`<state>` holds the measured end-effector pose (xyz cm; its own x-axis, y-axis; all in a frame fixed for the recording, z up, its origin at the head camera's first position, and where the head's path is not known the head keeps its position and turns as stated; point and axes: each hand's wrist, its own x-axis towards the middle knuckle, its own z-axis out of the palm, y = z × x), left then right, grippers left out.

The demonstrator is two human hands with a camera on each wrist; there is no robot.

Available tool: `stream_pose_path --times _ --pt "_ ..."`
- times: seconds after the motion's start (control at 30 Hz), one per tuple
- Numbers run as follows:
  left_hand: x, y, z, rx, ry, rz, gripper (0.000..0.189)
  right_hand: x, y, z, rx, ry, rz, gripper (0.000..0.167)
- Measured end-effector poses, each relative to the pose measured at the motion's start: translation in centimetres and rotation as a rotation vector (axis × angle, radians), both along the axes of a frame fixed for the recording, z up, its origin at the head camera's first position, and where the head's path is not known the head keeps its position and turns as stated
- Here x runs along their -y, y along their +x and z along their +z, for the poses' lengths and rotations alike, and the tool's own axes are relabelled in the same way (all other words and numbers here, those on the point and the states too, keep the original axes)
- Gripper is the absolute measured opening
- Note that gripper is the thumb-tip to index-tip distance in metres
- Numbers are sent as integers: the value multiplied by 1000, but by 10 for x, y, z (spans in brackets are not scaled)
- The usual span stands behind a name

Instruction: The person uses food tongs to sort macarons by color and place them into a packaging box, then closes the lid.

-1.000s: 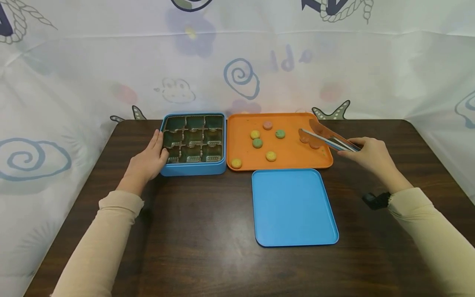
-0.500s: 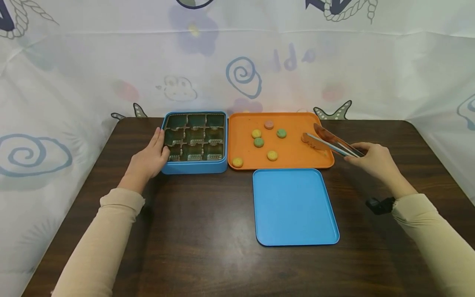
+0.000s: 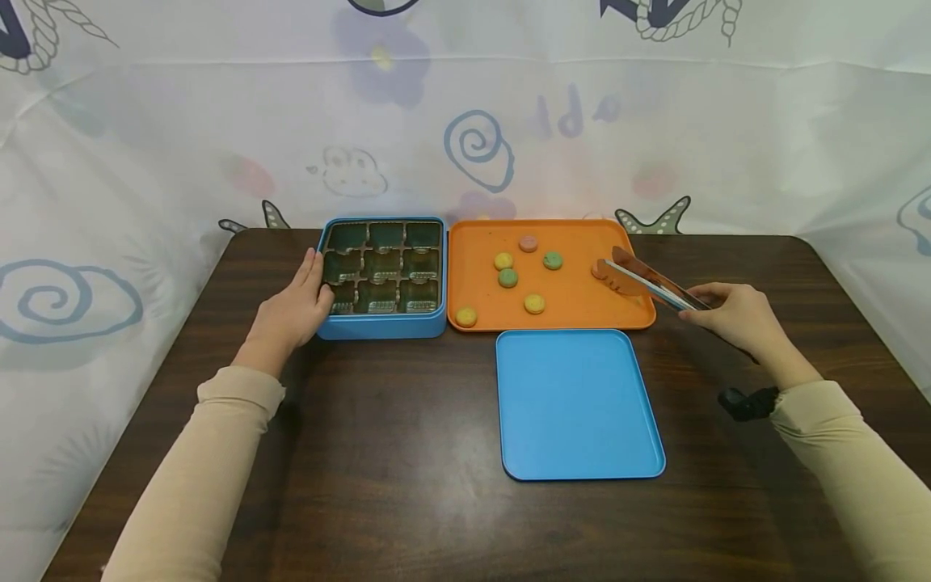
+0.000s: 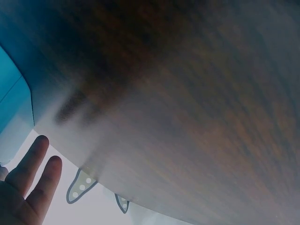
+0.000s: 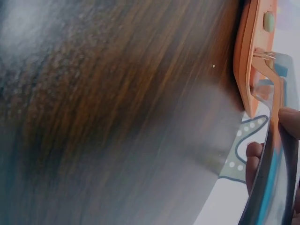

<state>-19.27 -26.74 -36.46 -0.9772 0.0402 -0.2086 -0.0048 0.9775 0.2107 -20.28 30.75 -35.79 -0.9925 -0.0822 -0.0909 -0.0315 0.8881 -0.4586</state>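
Head view: right hand point(image 3: 740, 317) grips tongs point(image 3: 657, 292) over right edge of orange tray point(image 3: 582, 238); left hand point(image 3: 289, 315), fingers straight, against blue box point(image 3: 385, 327). Cookies point(image 3: 534, 304) probably light, crumbly; pinch rims gently.

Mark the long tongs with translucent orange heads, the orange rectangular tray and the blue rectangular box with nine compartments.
Tongs point(image 3: 660, 293): head view, on the arm nearer the person.
Orange tray point(image 3: 570, 284): head view, on its bare floor.
Blue box point(image 3: 383, 328): head view, on its front wall.

Indoor workspace — patterned cloth backdrop point(image 3: 407, 121), woodgrain table point(image 3: 393, 428)
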Motion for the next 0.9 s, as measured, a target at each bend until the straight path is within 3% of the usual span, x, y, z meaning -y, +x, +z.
stream_pose_path --times 0.53,0.9 --pt "0 -2 -2 -2 5 2 63 -2 2 -2 -40 -64 -33 42" --pt "1 -1 -1 -8 3 -1 63 11 2 10 -80 -107 -64 45"
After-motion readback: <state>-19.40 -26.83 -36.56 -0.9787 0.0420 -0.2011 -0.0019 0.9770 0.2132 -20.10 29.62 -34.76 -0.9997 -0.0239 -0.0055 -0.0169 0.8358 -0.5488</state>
